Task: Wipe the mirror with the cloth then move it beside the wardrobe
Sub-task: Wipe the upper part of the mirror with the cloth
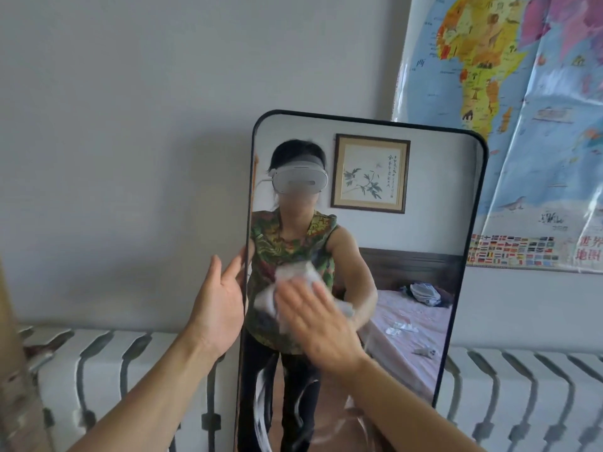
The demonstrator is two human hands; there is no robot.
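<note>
A tall mirror [424,230] with a thin black frame and rounded corners leans against the wall in front of me. My right hand [319,324] presses a white cloth [293,282] flat against the glass at mid height, fingers spread over it. My left hand [218,308] rests at the mirror's left edge with the palm open and the fingertips touching the frame. The glass reflects a person with a headset, a bed and a framed picture. Wet streaks show on the lower glass.
A white radiator cover [107,376] with slots runs along the wall behind the mirror's lower part. A world map [522,109] hangs on the wall at the upper right. A wooden edge [13,370] shows at the far left.
</note>
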